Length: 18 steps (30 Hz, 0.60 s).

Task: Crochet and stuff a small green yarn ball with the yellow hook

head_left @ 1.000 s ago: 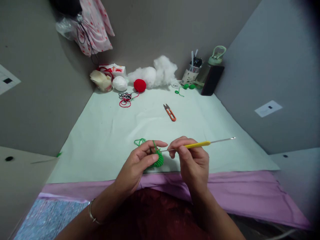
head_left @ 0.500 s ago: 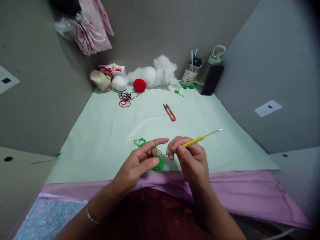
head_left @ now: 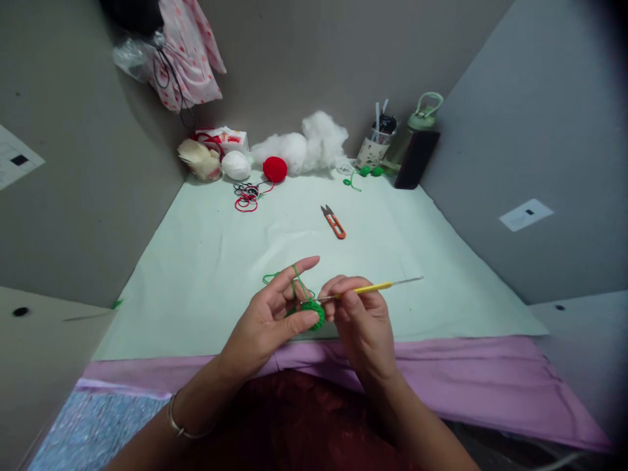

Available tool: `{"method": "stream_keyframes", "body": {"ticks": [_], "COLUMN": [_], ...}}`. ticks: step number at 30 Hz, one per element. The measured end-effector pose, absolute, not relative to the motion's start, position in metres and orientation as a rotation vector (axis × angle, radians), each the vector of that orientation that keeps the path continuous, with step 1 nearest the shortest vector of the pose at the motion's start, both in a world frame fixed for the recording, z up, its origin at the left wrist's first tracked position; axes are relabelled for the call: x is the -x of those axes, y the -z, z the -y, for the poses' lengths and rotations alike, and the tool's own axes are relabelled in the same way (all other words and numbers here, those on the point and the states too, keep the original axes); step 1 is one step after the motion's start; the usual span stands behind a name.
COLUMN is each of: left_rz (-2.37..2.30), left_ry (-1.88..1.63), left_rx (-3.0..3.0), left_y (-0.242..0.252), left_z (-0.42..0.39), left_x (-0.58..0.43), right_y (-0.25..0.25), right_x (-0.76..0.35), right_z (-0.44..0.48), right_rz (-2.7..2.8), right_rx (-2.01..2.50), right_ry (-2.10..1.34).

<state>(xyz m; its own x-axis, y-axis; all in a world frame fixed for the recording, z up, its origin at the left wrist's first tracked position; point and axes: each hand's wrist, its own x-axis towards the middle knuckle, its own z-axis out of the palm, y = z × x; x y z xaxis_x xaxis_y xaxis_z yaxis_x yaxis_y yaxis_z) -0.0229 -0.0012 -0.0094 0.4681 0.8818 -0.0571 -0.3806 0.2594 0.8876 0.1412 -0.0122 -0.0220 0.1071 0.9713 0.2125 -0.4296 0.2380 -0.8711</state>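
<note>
Near the front edge of the table, my left hand (head_left: 267, 317) pinches a small green crochet piece (head_left: 318, 316) between thumb and fingers. Green yarn (head_left: 296, 269) loops over its raised index finger, and more of the strand lies on the cloth behind. My right hand (head_left: 363, 320) grips a crochet hook (head_left: 371, 288) by its yellow handle, pen-fashion. The hook's metal shaft reaches left to the top edge of the green piece; its tip is at the stitches, too small to make out clearly. A second thin metal end points right.
Orange thread snips (head_left: 334, 222) lie mid-table. Along the back are a red yarn ball (head_left: 275, 169), a white yarn ball (head_left: 236, 165), white stuffing (head_left: 321, 140), small green pieces (head_left: 366, 171), a pen cup (head_left: 375, 147), a bottle (head_left: 422, 118) and a dark phone (head_left: 417, 159). Grey partitions stand on both sides.
My right hand has moved left and slightly down, bringing the hook flatter and further across the green piece. My left index finger has lifted and shifted left with the yarn.
</note>
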Motion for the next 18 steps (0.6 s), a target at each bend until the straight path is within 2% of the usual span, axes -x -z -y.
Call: {"method": "stream_keyframes", "body": {"ticks": [6, 18], "left_rz": [-0.653, -0.674], "left_ry": [-0.896, -0.890], "left_rx": [-0.935, -0.963], "left_y": [0.0158, 0.0082], "left_z": [0.0034, 0.0002], "left_x": [0.0201, 0.0215], "right_y": [0.0209, 0.0282], "right_x": [-0.1395, -0.1470], "right_z": [0.0102, 0.0111], "right_rz": [1.022, 1.186], "right_rx": [0.746, 0.750], "right_ry": [-1.026, -1.079]}}
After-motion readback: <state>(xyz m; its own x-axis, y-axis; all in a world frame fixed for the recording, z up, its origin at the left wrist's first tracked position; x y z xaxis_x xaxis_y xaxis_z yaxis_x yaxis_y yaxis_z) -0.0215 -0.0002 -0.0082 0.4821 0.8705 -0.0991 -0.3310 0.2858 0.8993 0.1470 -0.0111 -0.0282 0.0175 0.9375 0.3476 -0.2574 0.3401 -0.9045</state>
